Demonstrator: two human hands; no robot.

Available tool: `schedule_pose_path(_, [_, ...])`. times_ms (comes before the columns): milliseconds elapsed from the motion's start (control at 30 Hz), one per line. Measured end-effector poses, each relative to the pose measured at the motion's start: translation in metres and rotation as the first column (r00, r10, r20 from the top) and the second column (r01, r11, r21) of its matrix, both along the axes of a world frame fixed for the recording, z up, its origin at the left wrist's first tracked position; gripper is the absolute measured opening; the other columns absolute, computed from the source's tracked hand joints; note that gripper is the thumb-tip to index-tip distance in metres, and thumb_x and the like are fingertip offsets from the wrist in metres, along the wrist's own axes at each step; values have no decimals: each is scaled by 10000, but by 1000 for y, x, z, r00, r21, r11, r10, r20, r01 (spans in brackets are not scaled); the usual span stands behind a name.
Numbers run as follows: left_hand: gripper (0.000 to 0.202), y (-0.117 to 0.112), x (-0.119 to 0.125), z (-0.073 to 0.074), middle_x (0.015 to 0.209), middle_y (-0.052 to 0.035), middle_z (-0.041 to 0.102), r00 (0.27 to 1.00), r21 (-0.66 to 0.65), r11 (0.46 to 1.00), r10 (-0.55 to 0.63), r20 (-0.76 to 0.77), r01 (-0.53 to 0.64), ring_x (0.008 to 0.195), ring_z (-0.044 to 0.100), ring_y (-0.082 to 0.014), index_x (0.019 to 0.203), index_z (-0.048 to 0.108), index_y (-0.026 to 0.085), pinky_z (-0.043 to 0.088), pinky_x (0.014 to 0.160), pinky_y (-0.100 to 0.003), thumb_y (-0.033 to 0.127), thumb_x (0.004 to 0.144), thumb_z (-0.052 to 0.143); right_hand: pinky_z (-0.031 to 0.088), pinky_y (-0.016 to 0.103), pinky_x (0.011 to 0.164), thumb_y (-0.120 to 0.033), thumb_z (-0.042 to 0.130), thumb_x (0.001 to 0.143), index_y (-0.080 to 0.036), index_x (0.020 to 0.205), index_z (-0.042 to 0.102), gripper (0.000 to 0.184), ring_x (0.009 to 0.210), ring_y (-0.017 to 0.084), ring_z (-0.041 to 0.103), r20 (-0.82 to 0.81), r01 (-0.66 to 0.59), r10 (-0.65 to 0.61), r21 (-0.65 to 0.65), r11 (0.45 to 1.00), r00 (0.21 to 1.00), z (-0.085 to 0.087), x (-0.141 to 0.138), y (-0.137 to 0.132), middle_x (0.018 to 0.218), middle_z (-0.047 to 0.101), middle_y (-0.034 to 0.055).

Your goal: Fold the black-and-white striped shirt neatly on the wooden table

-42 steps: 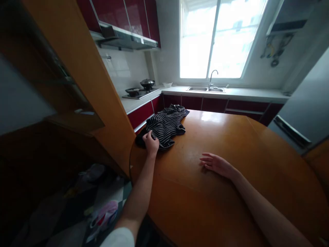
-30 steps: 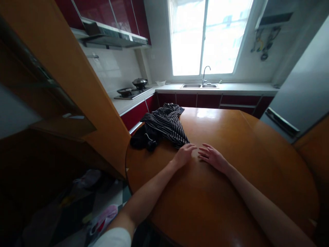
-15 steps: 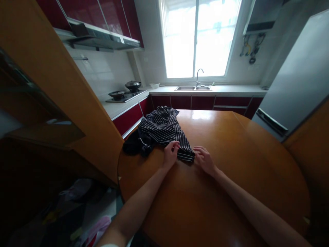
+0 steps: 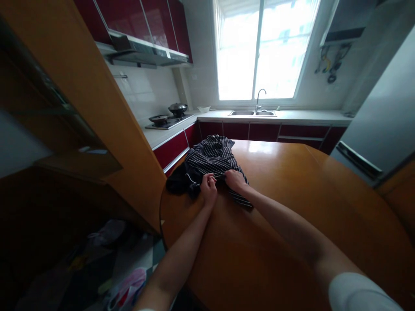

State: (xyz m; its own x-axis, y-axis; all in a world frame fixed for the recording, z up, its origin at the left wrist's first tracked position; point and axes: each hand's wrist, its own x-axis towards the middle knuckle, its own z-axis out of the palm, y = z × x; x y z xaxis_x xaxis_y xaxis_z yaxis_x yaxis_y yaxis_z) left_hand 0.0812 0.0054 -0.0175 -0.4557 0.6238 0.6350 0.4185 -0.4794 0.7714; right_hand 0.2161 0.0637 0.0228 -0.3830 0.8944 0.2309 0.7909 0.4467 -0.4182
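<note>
A black garment with white stripes (image 4: 212, 160) lies bunched on the left part of a round wooden table (image 4: 285, 224). One narrow striped end of it stretches toward me, under my right wrist. My left hand (image 4: 209, 188) is closed at the garment's near edge, fingers curled on the cloth. Close to it on the right, my right hand (image 4: 235, 179) is also closed on the striped cloth, knuckles up. Plain black cloth (image 4: 178, 179) with a white cord lies at the garment's left side. The fingertips of both hands are partly hidden.
Beyond the table run a white counter with a sink (image 4: 253, 113) and a stove holding a lidded wok (image 4: 177, 109) and a pan (image 4: 158, 119). A refrigerator (image 4: 382, 116) stands at the right, a wooden frame (image 4: 106, 116) at the left. Bags (image 4: 129, 287) lie on the floor.
My right hand has moved left from beside the striped end onto the cloth and closed. My left hand has shifted slightly left along the near edge. The view has turned a little left.
</note>
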Motion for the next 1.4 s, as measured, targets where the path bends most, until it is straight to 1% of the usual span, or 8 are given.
schedule_pose_path(300, [199,-2,11,-1,787,-15,638,995,-111,993,-48,-82,38,739,605,-168,910,625,204,453,701,-266,239,923,430,390,249,533,-444,548,847,-108,731,741,404,594,166,594,-455,365,-343,-41,930,822,0,156,61,613,650,40])
schedule_pose_path(533, [203,6,14,-11,819,-23,679,976,-260,958,-164,-141,124,718,625,-175,903,649,201,463,677,-268,224,845,456,407,291,465,-585,494,774,-141,637,640,487,490,182,524,-613,643,-560,-108,758,558,-52,272,11,540,608,79])
schedule_pose_path(733, [200,7,21,-14,830,-37,702,954,-359,917,-249,-166,176,771,658,-202,888,651,196,488,703,-284,257,811,476,461,334,584,-449,499,768,-140,705,651,350,628,245,596,-605,797,-676,-110,594,420,-79,334,-37,687,676,147])
schedule_pose_path(900, [202,5,28,-15,844,-39,711,932,-413,884,-315,-178,220,820,673,-214,886,658,198,503,738,-296,281,806,492,450,433,917,-281,512,770,-110,1046,696,374,1024,322,594,-543,880,-719,83,468,434,-67,337,-48,1092,667,213])
schedule_pose_path(1000, [203,5,27,-18,854,-39,712,927,-431,874,-328,-182,225,828,675,-214,886,662,200,507,761,-301,286,812,495,447,410,945,-261,453,857,-144,1044,698,329,1013,288,590,-450,749,-616,225,623,647,-55,313,-50,1057,659,164])
schedule_pose_path(1100, [207,7,25,-20,868,-35,715,927,-443,866,-334,-172,230,840,677,-211,901,670,204,509,777,-300,286,815,501,454,397,955,-316,491,899,-153,1116,688,335,995,274,590,-372,592,-496,212,778,785,-51,286,-53,1037,656,134])
schedule_pose_path(1267, [199,8,25,-21,857,-31,717,930,-446,864,-332,-157,234,844,678,-211,886,667,207,516,787,-299,286,804,503,436,430,999,-419,579,909,-175,1187,683,384,1112,305,544,-233,529,-486,191,827,843,-54,260,-59,1134,615,140])
schedule_pose_path(1400, [197,7,27,-19,826,-33,713,926,-444,857,-353,-136,262,808,676,-207,852,669,201,521,770,-298,276,777,503,472,430,912,-494,574,928,-182,1193,664,419,1051,323,589,-174,639,-619,107,762,766,-56,252,-65,1118,613,164])
